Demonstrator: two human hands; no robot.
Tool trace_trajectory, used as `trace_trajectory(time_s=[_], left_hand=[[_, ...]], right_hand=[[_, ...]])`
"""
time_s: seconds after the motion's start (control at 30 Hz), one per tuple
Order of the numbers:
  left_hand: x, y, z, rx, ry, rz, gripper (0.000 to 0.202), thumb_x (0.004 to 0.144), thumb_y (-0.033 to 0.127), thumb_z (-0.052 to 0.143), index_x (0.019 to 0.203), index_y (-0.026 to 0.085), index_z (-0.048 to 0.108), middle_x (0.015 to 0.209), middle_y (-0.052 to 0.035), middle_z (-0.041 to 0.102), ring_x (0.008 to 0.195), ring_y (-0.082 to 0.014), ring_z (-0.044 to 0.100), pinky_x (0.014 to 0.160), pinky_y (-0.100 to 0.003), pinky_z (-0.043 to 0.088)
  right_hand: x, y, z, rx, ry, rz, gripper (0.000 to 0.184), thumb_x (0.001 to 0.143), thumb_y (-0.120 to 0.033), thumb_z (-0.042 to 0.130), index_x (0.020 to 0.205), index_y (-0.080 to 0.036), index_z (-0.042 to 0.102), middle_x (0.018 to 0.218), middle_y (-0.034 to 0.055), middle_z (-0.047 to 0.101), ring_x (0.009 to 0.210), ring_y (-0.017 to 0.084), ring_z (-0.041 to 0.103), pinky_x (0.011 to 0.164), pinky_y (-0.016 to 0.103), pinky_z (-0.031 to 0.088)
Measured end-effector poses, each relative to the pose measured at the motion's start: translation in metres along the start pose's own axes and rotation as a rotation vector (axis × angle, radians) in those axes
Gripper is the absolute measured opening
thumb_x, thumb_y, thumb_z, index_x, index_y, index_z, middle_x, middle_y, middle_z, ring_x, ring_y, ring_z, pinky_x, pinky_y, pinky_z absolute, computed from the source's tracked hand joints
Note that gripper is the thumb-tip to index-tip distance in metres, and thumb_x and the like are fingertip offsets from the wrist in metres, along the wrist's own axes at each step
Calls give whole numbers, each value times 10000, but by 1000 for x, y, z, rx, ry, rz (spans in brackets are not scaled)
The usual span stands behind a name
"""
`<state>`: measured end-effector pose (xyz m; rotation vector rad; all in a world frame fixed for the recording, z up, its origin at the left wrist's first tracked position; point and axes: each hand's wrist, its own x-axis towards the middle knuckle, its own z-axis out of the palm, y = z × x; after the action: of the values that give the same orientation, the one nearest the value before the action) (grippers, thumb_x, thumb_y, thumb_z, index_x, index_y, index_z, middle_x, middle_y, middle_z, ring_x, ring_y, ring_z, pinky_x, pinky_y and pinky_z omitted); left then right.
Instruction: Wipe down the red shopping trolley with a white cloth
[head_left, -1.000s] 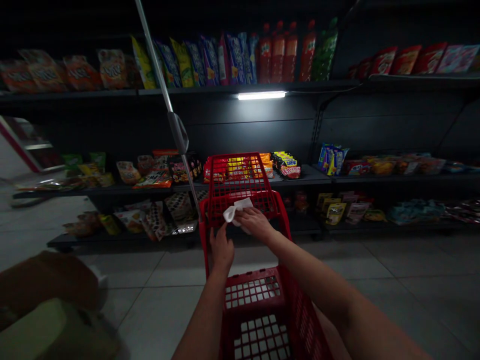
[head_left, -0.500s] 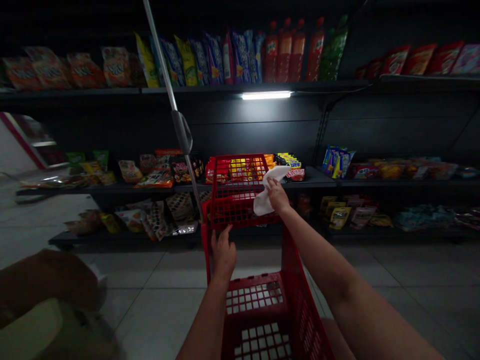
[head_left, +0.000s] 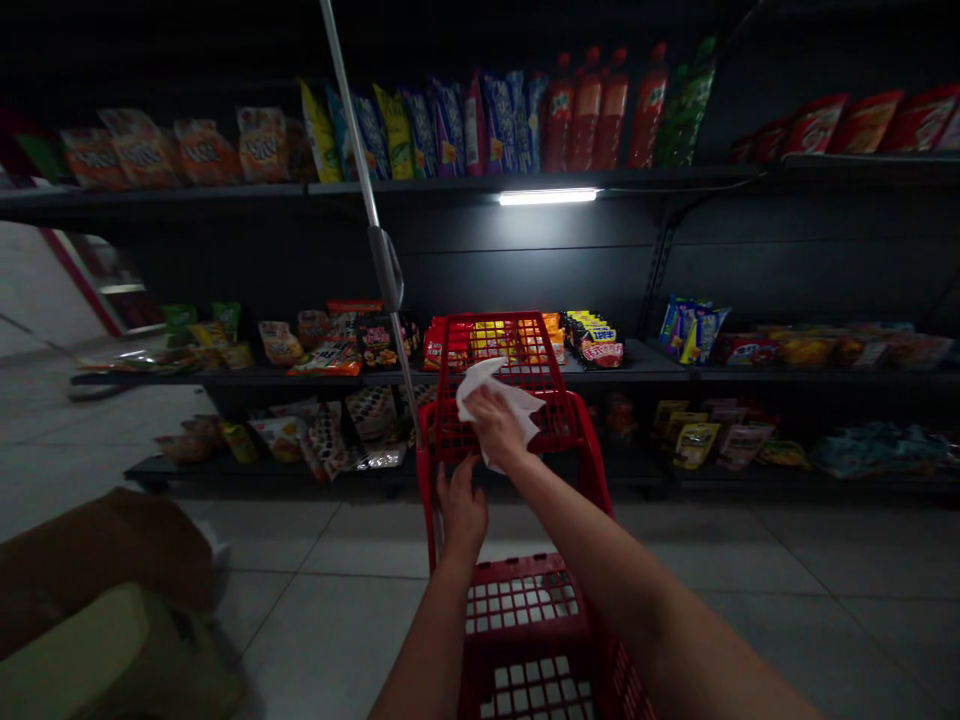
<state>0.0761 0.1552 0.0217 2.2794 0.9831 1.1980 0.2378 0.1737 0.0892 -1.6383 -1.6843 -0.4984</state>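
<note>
A red plastic shopping cart (head_left: pixel 589 450) with a grid-patterned back panel stands in front of me. Against this raised panel, left of its middle, my right hand (head_left: pixel 499 425) holds a thin white cloth (head_left: pixel 525 402) bunched under its fingers. The cloth's loose corners spread out around the hand. Below the panel, by the cart's left side, is my left hand (head_left: pixel 463 510). Its fingers are stretched and somewhat apart, with the tips near the panel's lower edge; whether they touch it I cannot tell. It holds nothing that shows.
A metal pole (head_left: pixel 384 265) rises at the cart's left corner. Dark shelves (head_left: pixel 637 366) behind carry snack bags (head_left: pixel 262 145), red drink bottles (head_left: pixel 586 115) and packets (head_left: pixel 600 345). A lamp strip (head_left: pixel 547 197) glows under the upper shelf. A brown, box-like object (head_left: pixel 112 550) lies at lower left.
My right hand has moved left and down across the cart's panel with the white cloth. The left hand stays beside the cart's left side. The whole view has shifted slightly.
</note>
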Motion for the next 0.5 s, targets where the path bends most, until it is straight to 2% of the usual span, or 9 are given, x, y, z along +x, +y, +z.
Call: trace_trajectory(time_s=[0.07,0.1,0.17,0.23,0.33,0.37,0.43,0.5], left_hand=[[0,-4,1,1,2,-15,564,743,22,457,1268,169,604,1328,-84,650,1413,-263,406,1239,-535,219],[0,-5,1,-4,-4,-4,563,742,22,460,1264,175,604,1328,-83,649,1398,-257,427,1247,-530,196],[-1,-7,1,-21,-21,37,585,737,13,460,1279,190,589,1346,-70,637,1365,-236,470,1262,-517,136],[-1,-7,0,-37,-5,47,612,740,10,462,1316,191,559,1368,-76,618,1388,-236,445,1257,-521,144],[0,2,-3,-79,101,39,644,790,50,486,1418,190,457,1472,-110,515,1463,-261,329,1228,-529,210],[0,7,-5,-105,145,57,656,819,83,504,1457,197,402,1521,-120,452,1481,-267,291,1222,-531,216],[1,18,-9,-174,211,112,681,871,189,554,1506,207,308,1592,-140,329,1509,-278,217,1215,-534,211],[1,27,-13,-253,214,140,666,875,305,614,1476,206,345,1579,-154,345,1507,-298,214,1202,-533,225]], right_hand=[[0,-17,14,32,-128,-180,444,905,-98,537,1311,-252,630,1454,18,551,1431,189,389,1214,397,267],[-2,-19,14,33,-181,-262,428,915,-107,544,1303,-265,634,1460,5,545,1432,177,387,1217,380,263],[-7,-10,0,2,-240,-357,406,934,-136,554,1311,-269,625,1488,6,513,1442,185,373,1219,395,259],[-15,6,-24,-53,-234,-319,375,935,-150,565,1280,-274,647,1479,17,524,1424,210,400,1192,416,302],[-26,22,-65,-99,-235,-115,368,892,-92,576,1190,-265,703,1367,46,619,1296,236,529,1096,392,397],[-28,22,-78,-81,-274,-65,374,867,-65,575,1151,-259,722,1314,49,646,1225,230,578,1047,361,427],[-27,17,-102,41,-442,-61,387,812,-30,572,1084,-249,741,1200,33,682,1079,191,641,943,283,459],[-21,7,-119,229,-613,-113,394,766,-30,584,1068,-242,724,1086,7,698,954,149,655,837,228,461]])
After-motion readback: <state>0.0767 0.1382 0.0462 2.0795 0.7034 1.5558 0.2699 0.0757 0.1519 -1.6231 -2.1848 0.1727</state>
